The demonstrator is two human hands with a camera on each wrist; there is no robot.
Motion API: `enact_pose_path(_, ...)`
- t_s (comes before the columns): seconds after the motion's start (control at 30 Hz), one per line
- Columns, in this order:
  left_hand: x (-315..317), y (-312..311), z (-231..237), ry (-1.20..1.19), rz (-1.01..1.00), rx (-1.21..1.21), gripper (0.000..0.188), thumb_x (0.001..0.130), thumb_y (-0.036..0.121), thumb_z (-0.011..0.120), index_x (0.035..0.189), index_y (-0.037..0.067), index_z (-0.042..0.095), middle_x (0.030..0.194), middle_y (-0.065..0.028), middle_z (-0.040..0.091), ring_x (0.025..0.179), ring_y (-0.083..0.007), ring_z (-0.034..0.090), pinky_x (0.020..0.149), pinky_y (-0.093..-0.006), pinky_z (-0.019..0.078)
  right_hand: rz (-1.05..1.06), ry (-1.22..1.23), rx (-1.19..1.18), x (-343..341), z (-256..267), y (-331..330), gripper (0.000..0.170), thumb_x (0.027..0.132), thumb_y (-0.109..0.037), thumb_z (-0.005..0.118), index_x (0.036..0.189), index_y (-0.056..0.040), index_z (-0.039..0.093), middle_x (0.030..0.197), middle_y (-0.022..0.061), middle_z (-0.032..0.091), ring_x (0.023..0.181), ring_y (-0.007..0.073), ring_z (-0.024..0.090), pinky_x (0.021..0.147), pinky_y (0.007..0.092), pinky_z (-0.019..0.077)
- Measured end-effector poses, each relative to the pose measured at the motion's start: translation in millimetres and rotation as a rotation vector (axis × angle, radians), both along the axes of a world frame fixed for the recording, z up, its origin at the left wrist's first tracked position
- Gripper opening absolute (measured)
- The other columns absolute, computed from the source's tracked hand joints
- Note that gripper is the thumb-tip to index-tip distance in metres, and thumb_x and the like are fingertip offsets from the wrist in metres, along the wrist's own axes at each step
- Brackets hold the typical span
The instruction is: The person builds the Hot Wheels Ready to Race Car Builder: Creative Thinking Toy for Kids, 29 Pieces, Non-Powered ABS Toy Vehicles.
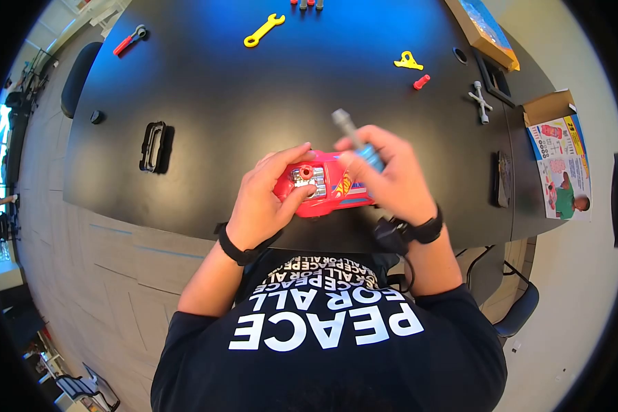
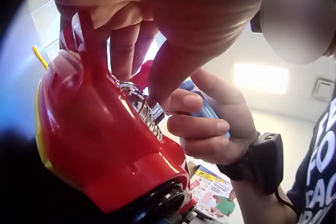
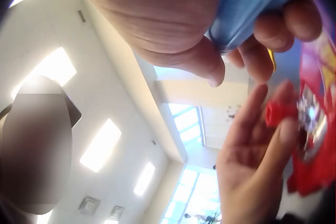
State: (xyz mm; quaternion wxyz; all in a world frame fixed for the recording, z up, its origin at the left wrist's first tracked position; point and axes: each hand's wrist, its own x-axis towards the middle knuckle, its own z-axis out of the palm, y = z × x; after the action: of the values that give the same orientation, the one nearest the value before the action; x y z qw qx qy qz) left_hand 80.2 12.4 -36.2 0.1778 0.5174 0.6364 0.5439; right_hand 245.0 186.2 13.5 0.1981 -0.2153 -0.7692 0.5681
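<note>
A red toy car (image 1: 333,180) with blue stripes and a flame decal is at the table's near edge. My left hand (image 1: 257,196) holds its left end, with the thumb against a chrome engine piece (image 1: 317,178) and the fingers round the far side. A red hollow-headed bolt (image 3: 278,113) stands up out of that engine, beside the left thumb. My right hand (image 1: 395,178) grips the blue handle of a toy screwdriver (image 1: 369,158). Its grey tip points up and away from the car, apart from the bolt. In the left wrist view, the car's red body (image 2: 105,134) fills the foreground.
Further back lie a yellow wrench (image 1: 263,31), a red-handled ratchet (image 1: 130,41), a yellow bracket (image 1: 408,62) and a red bolt (image 1: 421,82). A grey cross wrench (image 1: 481,103) and a printed box (image 1: 559,158) are rightward. Leftward sits a black frame (image 1: 152,147).
</note>
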Motion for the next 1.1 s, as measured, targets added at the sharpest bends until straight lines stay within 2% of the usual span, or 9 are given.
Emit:
enact_pose_path(0.13, -1, -6, 10, 0.142, -0.046, -0.059, 0.072, 0.081, 0.004, 0.090, 0.147, 0.004, 0.063, 0.138, -0.0148, 0.073, 0.128, -0.0331, 0.069, 0.112, -0.0441, 0.0500, -0.318, -0.341, 0.605, 19, -14, 91, 0.028, 0.098, -0.028, 0.081, 0.097, -0.0009, 0.074, 0.093, 0.0104, 0.070, 0.082, 0.0305, 0.066, 0.077, 0.0420, 0.0553)
enact_pose_path(0.2, 0, -8, 12, 0.272, -0.079, -0.072, 0.075, 0.080, 0.007, 0.091, 0.149, 0.005, 0.062, 0.142, -0.0144, 0.071, 0.131, -0.0344, 0.066, 0.115, -0.0463, 0.0466, -0.375, -0.331, 0.838, 29, -42, 135, 0.030, 0.097, -0.028, 0.080, 0.117, -0.0062, 0.078, 0.111, 0.0184, 0.074, 0.101, 0.0412, 0.071, 0.090, 0.0474, 0.0578)
enact_pose_path(0.43, 3, -12, -2, 0.282, -0.057, -0.097, 0.084, 0.079, 0.013, 0.093, 0.155, 0.008, 0.058, 0.151, -0.0138, 0.065, 0.138, -0.0352, 0.059, 0.120, -0.0478, 0.0408, -0.337, -0.460, 0.915, 27, -102, 216, 0.064, 0.097, -0.025, 0.078, 0.158, -0.0215, 0.059, 0.151, 0.0306, 0.061, 0.138, 0.0441, 0.061, 0.112, 0.0474, 0.0529)
enact_pose_path(0.6, 5, -15, -7, 0.235, -0.047, -0.089, 0.085, 0.079, 0.013, 0.093, 0.156, 0.009, 0.057, 0.153, -0.0136, 0.064, 0.140, -0.0356, 0.058, 0.120, -0.0472, 0.0406, -0.416, -0.421, 0.706, 22, -91, 232, 0.057, 0.092, -0.022, 0.083, 0.147, -0.0144, 0.069, 0.131, 0.0220, 0.076, 0.119, 0.0452, 0.070, 0.101, 0.0489, 0.0576)
enact_pose_path(0.67, 5, -15, -6, 0.226, -0.048, -0.098, 0.085, 0.079, 0.013, 0.093, 0.156, 0.008, 0.057, 0.153, -0.0140, 0.064, 0.140, -0.0367, 0.058, 0.120, -0.0477, 0.0415, -0.461, -0.332, 0.782, 21, -84, 220, 0.046, 0.092, -0.021, 0.084, 0.134, -0.0063, 0.075, 0.112, 0.0169, 0.082, 0.106, 0.0377, 0.078, 0.095, 0.0445, 0.0596)
enact_pose_path(0.73, 5, -14, -8, 0.207, -0.046, -0.092, 0.085, 0.078, 0.013, 0.093, 0.156, 0.008, 0.057, 0.153, -0.0144, 0.064, 0.140, -0.0370, 0.058, 0.120, -0.0480, 0.0423, -0.343, -0.151, 0.331, 19, -54, 187, 0.034, 0.097, -0.022, 0.081, 0.124, -0.0019, 0.076, 0.103, 0.0114, 0.083, 0.084, 0.0179, 0.078, 0.075, 0.0329, 0.0598)
enact_pose_path(0.8, 5, -14, -9, 0.187, -0.056, -0.090, 0.085, 0.078, 0.012, 0.093, 0.155, 0.008, 0.058, 0.153, -0.0147, 0.064, 0.140, -0.0373, 0.058, 0.120, -0.0482, 0.0432, -0.156, -0.074, -0.062, 18, -6, 120, 0.023, 0.103, -0.021, 0.076, 0.118, -0.0036, 0.075, 0.092, 0.0063, 0.081, 0.063, 0.0026, 0.062, 0.057, 0.0224, 0.0485)
enact_pose_path(0.87, 5, -13, -8, 0.168, -0.062, -0.094, 0.085, 0.077, 0.011, 0.093, 0.155, 0.008, 0.058, 0.152, -0.0152, 0.064, 0.140, -0.0379, 0.058, 0.119, -0.0483, 0.0450, 0.053, -0.020, -0.264, 18, 10, 68, 0.020, 0.106, -0.019, 0.073, 0.119, -0.0036, 0.074, 0.087, 0.0065, 0.080, 0.052, 0.0021, 0.052, 0.047, 0.0221, 0.0398)
enact_pose_path(1.1, 6, -11, -13, 0.168, -0.062, -0.070, 0.087, 0.076, 0.011, 0.093, 0.155, 0.009, 0.058, 0.151, -0.0153, 0.064, 0.139, -0.0381, 0.059, 0.117, -0.0486, 0.0424, 0.349, -0.126, -0.618, -1, -5, -10, 0.022, 0.109, -0.018, 0.067, 0.121, -0.0004, 0.072, 0.080, 0.0087, 0.078, 0.048, 0.0052, 0.052, 0.045, 0.0226, 0.0407)
